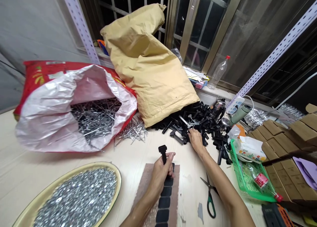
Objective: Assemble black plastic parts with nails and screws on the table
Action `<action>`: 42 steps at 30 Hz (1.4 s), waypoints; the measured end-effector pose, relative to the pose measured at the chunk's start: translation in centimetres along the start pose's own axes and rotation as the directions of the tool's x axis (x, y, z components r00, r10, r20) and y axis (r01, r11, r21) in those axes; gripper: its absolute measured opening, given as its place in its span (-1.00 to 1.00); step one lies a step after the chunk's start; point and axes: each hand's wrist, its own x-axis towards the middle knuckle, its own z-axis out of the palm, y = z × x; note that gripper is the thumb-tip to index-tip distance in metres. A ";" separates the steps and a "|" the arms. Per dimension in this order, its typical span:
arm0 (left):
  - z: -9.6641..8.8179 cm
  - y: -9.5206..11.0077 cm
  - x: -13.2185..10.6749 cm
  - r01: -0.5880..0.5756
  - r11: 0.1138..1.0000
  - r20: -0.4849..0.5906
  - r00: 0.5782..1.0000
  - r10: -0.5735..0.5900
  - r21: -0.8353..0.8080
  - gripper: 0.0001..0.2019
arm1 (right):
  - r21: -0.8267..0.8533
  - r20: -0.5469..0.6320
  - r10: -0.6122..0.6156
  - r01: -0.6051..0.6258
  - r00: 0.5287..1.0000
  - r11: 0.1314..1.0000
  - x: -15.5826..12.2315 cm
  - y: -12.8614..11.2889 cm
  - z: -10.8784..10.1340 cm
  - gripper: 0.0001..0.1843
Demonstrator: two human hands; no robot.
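Observation:
My left hand (162, 167) is closed around a black T-shaped plastic part (162, 151), held upright with its wide head on top. Beneath that hand lies a brown strip (141, 190) bearing a row of black rounded squares (164, 202). My right hand (195, 138) reaches to the front edge of a heap of black plastic parts (201, 116). Its fingers are bent together beside a light grey piece (186, 122); what they grip, if anything, is hidden.
A yellow-rimmed tray (119, 184) holds small metal washers. Nails spill from a red sack (47, 77). A brown paper bag (158, 72) leans behind the heap. Scissors (210, 197) lie near my right forearm. A green basket (235, 171) and cardboard boxes (279, 174) stand right.

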 end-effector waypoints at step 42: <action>-0.6 2.3 -0.1 0.215 0.945 -0.089 0.966 -0.243 -0.246 -0.84 | 0.693 -0.151 0.539 -0.300 0.829 0.656 -3.9 3.2 -7.4 -0.69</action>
